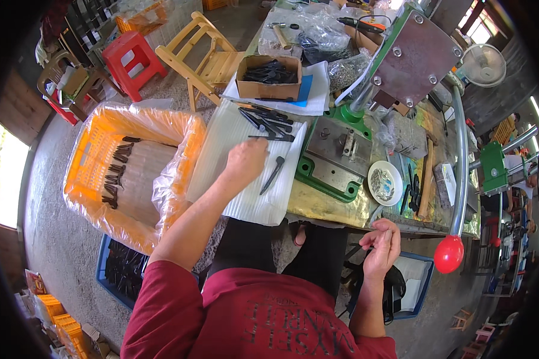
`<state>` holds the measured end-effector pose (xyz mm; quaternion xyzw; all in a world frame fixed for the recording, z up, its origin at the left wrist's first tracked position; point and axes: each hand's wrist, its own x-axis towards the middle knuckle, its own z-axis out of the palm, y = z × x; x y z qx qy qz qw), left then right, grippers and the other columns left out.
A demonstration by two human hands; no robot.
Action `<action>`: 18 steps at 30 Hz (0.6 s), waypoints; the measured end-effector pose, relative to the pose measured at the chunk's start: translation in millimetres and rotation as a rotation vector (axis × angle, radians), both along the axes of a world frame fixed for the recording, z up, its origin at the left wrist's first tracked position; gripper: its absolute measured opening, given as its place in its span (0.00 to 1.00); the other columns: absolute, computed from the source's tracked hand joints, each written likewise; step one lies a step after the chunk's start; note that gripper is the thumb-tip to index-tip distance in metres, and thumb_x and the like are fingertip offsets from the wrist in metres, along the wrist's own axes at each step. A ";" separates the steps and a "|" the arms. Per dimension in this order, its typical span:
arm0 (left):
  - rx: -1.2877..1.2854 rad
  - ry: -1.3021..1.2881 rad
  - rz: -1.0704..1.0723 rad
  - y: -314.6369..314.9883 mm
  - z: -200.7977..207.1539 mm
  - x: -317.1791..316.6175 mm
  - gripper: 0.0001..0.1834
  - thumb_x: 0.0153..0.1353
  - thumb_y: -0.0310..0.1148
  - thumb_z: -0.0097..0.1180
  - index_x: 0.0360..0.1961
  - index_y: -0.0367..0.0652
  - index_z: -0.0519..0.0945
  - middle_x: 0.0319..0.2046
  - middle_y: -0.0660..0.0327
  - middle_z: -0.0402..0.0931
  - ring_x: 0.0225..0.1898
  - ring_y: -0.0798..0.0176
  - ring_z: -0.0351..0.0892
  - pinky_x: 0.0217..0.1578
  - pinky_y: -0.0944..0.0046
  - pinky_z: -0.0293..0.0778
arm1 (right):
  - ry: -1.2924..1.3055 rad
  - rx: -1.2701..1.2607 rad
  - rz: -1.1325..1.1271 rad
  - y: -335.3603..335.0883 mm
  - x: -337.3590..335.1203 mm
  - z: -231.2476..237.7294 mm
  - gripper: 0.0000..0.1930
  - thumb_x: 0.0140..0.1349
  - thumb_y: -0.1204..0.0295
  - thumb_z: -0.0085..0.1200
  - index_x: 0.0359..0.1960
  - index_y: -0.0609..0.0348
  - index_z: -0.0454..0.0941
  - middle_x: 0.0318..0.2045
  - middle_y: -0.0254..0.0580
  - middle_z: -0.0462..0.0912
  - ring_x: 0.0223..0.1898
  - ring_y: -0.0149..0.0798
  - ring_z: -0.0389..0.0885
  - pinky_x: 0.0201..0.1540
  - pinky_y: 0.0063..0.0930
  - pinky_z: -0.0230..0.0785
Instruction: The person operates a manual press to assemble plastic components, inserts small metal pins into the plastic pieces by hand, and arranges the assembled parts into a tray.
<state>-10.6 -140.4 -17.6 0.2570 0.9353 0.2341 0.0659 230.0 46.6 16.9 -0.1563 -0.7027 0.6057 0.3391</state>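
My left hand (247,158) is over the white foam sheet (233,194), its fingers closed at the end of one slim black part (276,138). Several similar black parts lie in a row just beyond it. A single black part with a rounded head (272,175) rests apart on the sheet, to the right of that hand. My right hand (382,248) is raised at the table's front edge, fingers curled and pinched together; whatever they hold is too small to make out. Beyond it stands a white bowl (374,195) of small metal pieces.
A green hand press (332,186) with a red-knobbed lever (448,254) stands on the table. Behind the sheet is a cardboard box (268,93) of black parts. An orange crate (81,173) lined with plastic is at left, near a wooden chair (188,66) and red stool (132,63).
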 end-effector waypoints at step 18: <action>0.313 -0.016 -0.106 8.6 27.2 12.2 0.08 0.47 0.30 0.51 0.29 0.40 0.72 0.25 0.53 0.74 0.28 0.51 0.74 0.29 0.58 0.68 | -0.174 -0.079 0.122 -12.3 -2.4 -16.4 0.07 0.59 0.73 0.40 0.33 0.64 0.68 0.25 0.37 0.72 0.17 0.24 0.69 0.18 0.13 0.59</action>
